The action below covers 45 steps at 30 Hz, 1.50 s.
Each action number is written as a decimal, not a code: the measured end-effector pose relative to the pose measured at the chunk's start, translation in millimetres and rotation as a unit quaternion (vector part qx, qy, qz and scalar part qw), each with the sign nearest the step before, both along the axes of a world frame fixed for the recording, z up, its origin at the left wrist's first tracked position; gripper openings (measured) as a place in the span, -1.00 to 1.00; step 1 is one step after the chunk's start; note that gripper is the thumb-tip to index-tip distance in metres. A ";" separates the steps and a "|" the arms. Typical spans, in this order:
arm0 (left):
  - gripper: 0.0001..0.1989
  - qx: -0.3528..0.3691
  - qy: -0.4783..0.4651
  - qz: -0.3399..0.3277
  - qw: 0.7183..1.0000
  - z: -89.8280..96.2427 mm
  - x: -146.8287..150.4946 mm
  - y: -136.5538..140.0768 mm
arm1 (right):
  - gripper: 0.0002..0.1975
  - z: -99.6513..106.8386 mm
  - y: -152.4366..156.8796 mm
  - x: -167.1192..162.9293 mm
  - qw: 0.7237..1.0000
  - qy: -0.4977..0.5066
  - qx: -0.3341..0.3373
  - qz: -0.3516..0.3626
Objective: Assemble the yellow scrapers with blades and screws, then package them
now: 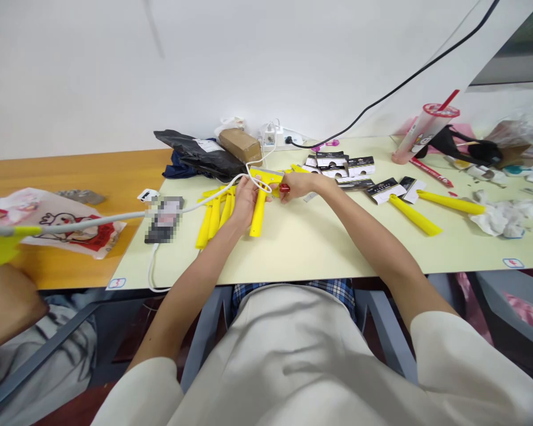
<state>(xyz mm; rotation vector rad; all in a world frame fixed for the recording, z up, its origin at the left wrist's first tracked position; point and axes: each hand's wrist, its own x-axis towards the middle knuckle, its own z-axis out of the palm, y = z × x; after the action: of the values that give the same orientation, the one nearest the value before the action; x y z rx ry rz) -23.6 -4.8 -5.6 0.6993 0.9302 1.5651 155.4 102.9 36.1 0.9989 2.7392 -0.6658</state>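
Observation:
My left hand (244, 204) is closed around a yellow scraper (258, 210), near its wide head with a metal edge. The scraper's handle points down toward me. At the right end of that head, my right hand (295, 184) is closed on a small red object (285, 188); its exact kind is too small to make out. A white cable (249, 171) loops across the scraper. Left of my left hand lie several yellow scrapers (213, 220) in a row, partly hidden by the hand. Beyond my right hand are several black-and-white packaging cards (346, 167).
Two yellow handles (415, 216) (453, 202) lie on the right. A tilted drink cup (426, 131) with a red straw stands behind them. A black plastic bag (199, 155), cardboard box (240, 145) and phone (165, 219) are on the left. Another person's arm (9, 305) is at far left.

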 end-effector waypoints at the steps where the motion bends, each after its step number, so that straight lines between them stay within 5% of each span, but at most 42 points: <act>1: -0.56 0.002 -0.001 -0.002 1.000 -0.2 0.1 0.2 | -0.91 -0.5 -1.1 -1.5 1.000 -0.002 0.002 -0.003; 9: -0.47 0.007 0.005 -0.037 0.999 0.3 2.6 -3.1 | -0.86 6.3 -4.4 -2.4 0.994 -0.096 0.030 -0.028; 17: -0.53 0.002 0.034 -0.120 0.992 -10.1 10.2 -8.4 | -0.74 69.4 -5.6 42.0 0.985 0.037 0.130 -0.107; 19: -0.53 -0.001 0.044 -0.147 0.988 -15.0 16.2 -9.2 | -0.77 76.6 -14.2 39.7 0.987 0.070 0.122 -0.082; 26: -0.53 -0.028 0.086 -0.169 0.981 -24.0 30.6 -13.7 | -0.90 56.1 -23.9 6.3 0.995 0.042 0.087 0.035; 45: -0.55 -0.037 0.091 -0.168 0.981 -32.8 30.9 -12.1 | -0.93 43.7 -13.8 8.2 0.998 0.036 0.047 -0.024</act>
<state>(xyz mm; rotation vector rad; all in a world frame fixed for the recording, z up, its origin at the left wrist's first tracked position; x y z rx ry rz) 7.4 -16.8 -38.4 0.9061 0.9427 1.1771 163.5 89.1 79.9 1.0837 2.8405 -0.5971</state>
